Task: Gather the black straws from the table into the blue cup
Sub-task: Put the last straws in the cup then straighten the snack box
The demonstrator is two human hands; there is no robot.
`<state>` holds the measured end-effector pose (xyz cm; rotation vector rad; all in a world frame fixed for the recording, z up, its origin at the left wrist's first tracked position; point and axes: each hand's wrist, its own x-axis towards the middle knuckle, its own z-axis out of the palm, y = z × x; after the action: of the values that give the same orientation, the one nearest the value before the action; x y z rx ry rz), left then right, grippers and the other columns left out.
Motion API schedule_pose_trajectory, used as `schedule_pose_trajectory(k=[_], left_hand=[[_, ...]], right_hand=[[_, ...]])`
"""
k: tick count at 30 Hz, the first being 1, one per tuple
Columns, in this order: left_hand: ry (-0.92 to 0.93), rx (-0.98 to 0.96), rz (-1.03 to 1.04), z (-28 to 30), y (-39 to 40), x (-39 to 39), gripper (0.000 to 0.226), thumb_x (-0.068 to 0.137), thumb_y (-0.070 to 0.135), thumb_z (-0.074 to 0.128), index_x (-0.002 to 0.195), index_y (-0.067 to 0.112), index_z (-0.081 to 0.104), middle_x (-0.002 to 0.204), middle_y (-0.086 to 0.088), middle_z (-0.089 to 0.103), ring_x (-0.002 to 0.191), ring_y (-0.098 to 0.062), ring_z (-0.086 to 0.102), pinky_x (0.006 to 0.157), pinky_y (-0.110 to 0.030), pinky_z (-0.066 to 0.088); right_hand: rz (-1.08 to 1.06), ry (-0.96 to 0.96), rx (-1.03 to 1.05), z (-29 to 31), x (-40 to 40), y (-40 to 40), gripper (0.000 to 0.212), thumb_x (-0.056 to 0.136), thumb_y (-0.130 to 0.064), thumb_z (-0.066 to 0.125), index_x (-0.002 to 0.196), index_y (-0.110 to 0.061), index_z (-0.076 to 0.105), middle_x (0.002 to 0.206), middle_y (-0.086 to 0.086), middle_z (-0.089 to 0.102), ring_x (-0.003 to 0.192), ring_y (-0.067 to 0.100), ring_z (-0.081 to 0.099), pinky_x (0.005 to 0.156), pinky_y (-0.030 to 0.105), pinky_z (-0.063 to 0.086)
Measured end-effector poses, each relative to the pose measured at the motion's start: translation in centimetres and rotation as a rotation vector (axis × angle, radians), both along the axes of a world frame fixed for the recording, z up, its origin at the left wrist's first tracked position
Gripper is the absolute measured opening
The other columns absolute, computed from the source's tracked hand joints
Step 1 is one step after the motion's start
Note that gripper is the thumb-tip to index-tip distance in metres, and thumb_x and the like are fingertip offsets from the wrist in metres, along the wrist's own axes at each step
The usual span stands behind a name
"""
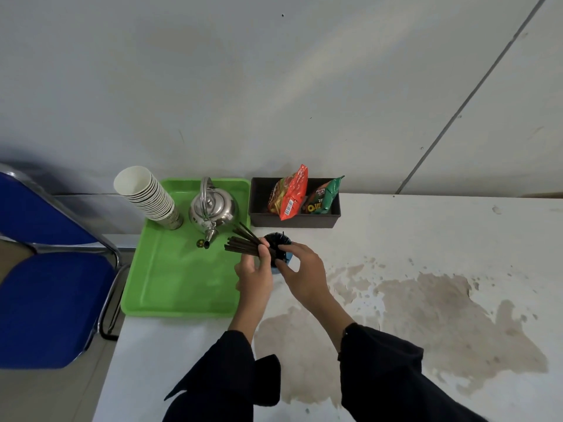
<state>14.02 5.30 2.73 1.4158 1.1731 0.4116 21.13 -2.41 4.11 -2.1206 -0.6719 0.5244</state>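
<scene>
On the white table (426, 239), just right of the green tray (170, 287), your left hand (254, 277) grips the black straws (243, 243), and your right hand (300, 269) holds the blue cup (288, 257) beside them.

A stained white table (426, 239) stands against a pale grey wall (274, 86), blue chair (45, 284) beside it

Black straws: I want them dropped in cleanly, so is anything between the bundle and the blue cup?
Only the right hand, which hovers over the blue cup and covers part of its mouth. The left hand holds the black straws beside the rim, near the kettle.
</scene>
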Motion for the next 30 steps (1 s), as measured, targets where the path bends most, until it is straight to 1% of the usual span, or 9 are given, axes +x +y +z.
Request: schedule_pose_trajectory(k=[2,6,10,12,15,17,19,24,30], left_hand=[[0.058,0.094,0.000,-0.6,-0.2,0.3,0.027,0.088,0.063,0.038,0.093,0.047,0.059,0.119,0.006,0.051,0.120,-0.024,0.050,0.100,-0.048,0.047],[0.062,0.202,0.004,-0.2,-0.6,1.3,0.038,0.097,0.042,0.047,0.101,0.011,0.068,0.128,0.008,0.027,0.125,-0.020,0.038,0.096,-0.033,0.048],[0.115,0.153,-0.008,-1.5,-0.7,1.4,0.034,0.099,0.032,0.051,0.107,0.003,0.067,0.148,-0.009,0.017,0.136,-0.026,0.020,0.108,-0.040,0.040],[0.137,0.176,0.000,-1.7,-0.8,1.3,0.033,0.098,0.029,0.053,0.105,0.001,0.068,0.147,-0.015,0.021,0.135,-0.031,0.023,0.110,-0.036,0.036],[0.134,0.188,0.010,-1.8,-1.1,1.2,0.027,0.097,0.025,0.055,0.100,0.002,0.069,0.149,-0.016,0.021,0.134,-0.033,0.026,0.110,-0.032,0.032],[0.066,0.209,-0.001,-1.7,-1.2,1.1,0.010,0.096,0.024,0.058,0.094,0.017,0.064,0.147,-0.015,0.020,0.131,-0.028,0.029,0.112,-0.042,0.035],[0.021,0.277,-0.023,-1.3,-1.3,0.9,0.002,0.095,0.025,0.060,0.096,0.026,0.062,0.143,-0.011,0.023,0.120,-0.025,0.038,0.104,-0.047,0.042],[0.065,0.406,-0.022,-1.0,-1.1,1.0,0.048,0.086,0.036,0.053,0.121,0.004,0.052,0.128,-0.027,0.053,0.099,-0.026,0.060,0.085,-0.025,0.047],[0.081,0.634,-0.148,-0.7,-0.5,0.1,0.037,0.092,0.039,0.043,0.111,0.011,0.060,0.106,-0.004,0.060,0.088,-0.016,0.057,0.070,-0.025,0.045]], right_hand=[[0.003,0.000,0.025,-0.3,0.1,0.0,0.034,0.080,-0.017,0.072,0.114,-0.018,0.067,0.115,-0.001,0.068,0.105,0.013,0.060,0.090,0.017,0.043],[-0.002,0.017,0.058,-0.2,0.1,-0.1,0.032,0.081,-0.015,0.072,0.113,-0.018,0.067,0.114,-0.003,0.068,0.099,0.003,0.057,0.083,0.000,0.034],[-0.039,0.110,0.069,0.1,0.2,-0.3,0.017,0.083,-0.014,0.070,0.096,-0.020,0.061,0.097,-0.009,0.066,0.085,0.007,0.060,0.071,0.008,0.040],[-0.076,0.195,0.092,0.4,0.3,-0.4,0.016,0.086,-0.007,0.063,0.093,-0.016,0.053,0.099,-0.009,0.062,0.089,0.011,0.060,0.068,0.013,0.042],[-0.179,0.296,0.160,1.6,0.4,-0.3,0.024,0.086,0.003,0.046,0.099,-0.016,0.047,0.126,-0.002,0.056,0.118,0.015,0.051,0.088,0.018,0.043],[-0.187,0.284,0.237,2.8,0.4,0.1,0.031,0.087,-0.001,0.041,0.108,-0.023,0.048,0.130,-0.005,0.055,0.118,0.010,0.051,0.099,0.031,0.044],[-0.099,0.208,0.278,4.0,0.5,0.6,0.035,0.091,-0.010,0.041,0.121,-0.026,0.048,0.125,-0.008,0.057,0.112,0.005,0.053,0.097,0.028,0.044],[0.220,-0.044,0.127,4.5,0.5,2.0,0.040,0.098,-0.035,0.041,0.137,-0.027,0.041,0.144,-0.005,0.046,0.134,0.008,0.035,0.110,0.031,0.032],[0.257,-0.159,0.084,3.3,0.3,1.9,0.029,0.099,-0.024,0.042,0.119,-0.014,0.060,0.122,0.006,0.064,0.129,0.020,0.044,0.114,0.035,0.022]])
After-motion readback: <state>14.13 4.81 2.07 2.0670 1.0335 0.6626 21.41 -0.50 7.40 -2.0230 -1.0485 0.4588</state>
